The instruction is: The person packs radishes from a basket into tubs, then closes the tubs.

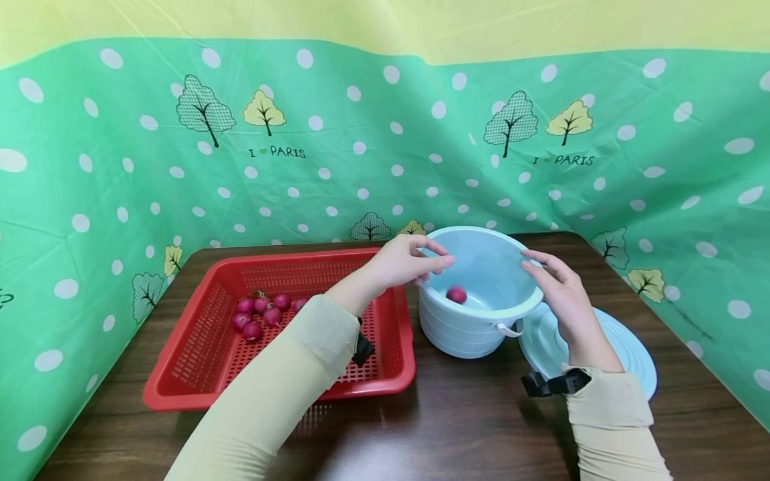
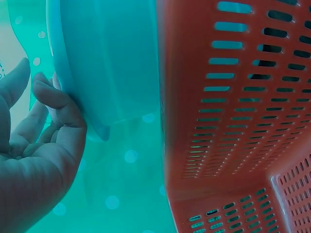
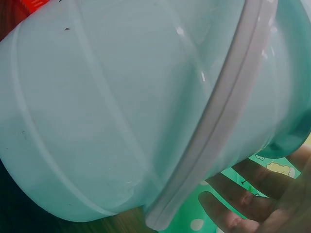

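Observation:
A light-blue bucket [image 1: 463, 334] with a white handle [image 1: 509, 330] stands on the table. Inside it, near the front wall, a red radish [image 1: 456, 294] looks blurred. My left hand [image 1: 406, 260] is over the bucket's left rim, fingers loosely bent with nothing between them. The left wrist view shows this hand [image 2: 46, 141] close to the rim. At the right rim, the fingertips of my right hand [image 1: 562, 294] touch the edge with fingers extended. Several radishes [image 1: 273, 316] lie in the red basket [image 1: 391, 386], left of the bucket.
A round light-blue lid [image 1: 625, 347] lies on the brown table [image 1: 457, 427] right of the bucket, partly under my right forearm. My left forearm crosses over the basket. A green dotted cloth [image 1: 385, 153] hangs behind and along both sides.

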Demonstrator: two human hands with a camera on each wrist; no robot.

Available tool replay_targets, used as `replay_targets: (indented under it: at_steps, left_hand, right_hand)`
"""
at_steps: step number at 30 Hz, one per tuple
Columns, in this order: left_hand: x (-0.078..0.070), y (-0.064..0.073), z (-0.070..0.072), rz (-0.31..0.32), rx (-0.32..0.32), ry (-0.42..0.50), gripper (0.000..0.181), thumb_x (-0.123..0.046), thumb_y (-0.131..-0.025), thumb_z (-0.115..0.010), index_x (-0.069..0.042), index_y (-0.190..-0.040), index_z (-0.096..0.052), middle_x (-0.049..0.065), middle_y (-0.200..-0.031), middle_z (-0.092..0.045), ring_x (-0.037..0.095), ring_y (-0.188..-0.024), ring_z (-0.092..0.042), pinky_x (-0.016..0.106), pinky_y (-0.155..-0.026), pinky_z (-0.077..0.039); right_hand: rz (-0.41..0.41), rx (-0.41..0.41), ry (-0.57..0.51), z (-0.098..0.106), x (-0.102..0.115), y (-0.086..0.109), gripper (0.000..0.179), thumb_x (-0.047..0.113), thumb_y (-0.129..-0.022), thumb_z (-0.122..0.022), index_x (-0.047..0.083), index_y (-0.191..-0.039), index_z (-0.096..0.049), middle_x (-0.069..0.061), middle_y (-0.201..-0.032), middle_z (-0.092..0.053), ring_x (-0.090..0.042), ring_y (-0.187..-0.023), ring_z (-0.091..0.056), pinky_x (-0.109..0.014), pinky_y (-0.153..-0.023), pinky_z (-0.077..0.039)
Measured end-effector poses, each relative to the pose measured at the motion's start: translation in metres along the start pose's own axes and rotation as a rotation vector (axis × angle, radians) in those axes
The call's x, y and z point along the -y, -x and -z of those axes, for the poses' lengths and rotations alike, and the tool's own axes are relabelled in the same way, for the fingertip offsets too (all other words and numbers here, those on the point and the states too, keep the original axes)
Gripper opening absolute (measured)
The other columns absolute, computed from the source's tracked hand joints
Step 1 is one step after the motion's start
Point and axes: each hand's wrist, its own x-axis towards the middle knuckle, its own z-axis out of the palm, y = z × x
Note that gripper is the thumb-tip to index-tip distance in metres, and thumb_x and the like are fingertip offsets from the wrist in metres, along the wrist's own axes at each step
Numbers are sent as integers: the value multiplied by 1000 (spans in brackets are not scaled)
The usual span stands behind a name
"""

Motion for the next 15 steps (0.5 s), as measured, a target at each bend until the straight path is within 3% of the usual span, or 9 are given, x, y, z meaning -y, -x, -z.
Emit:
replay_targets:
  at_steps: [10, 15]
  left_hand:
    - [1, 0, 1, -5, 9, 17, 28, -33, -92, -70, -16, -115, -69, 1, -90, -69, 16, -73, -58, 23, -66, -52]
    - [0, 3, 3, -13, 22, 47, 30, -33, -92, -70, -16, -117, -68, 7, -100, -70, 17, -78, -63, 26, -71, -55]
  right_hand:
    - [-6, 2, -3, -1, 0, -1, 56, 53, -99, -48, 24, -147, -47, -8, -145, -40, -19, -121, -40, -37, -92, -38]
    - [-12, -3, 3, -1, -1, -1, 56, 53, -99, -48, 25, -147, -48, -7, -143, -41, -19, -120, -41, -35, -91, -39]
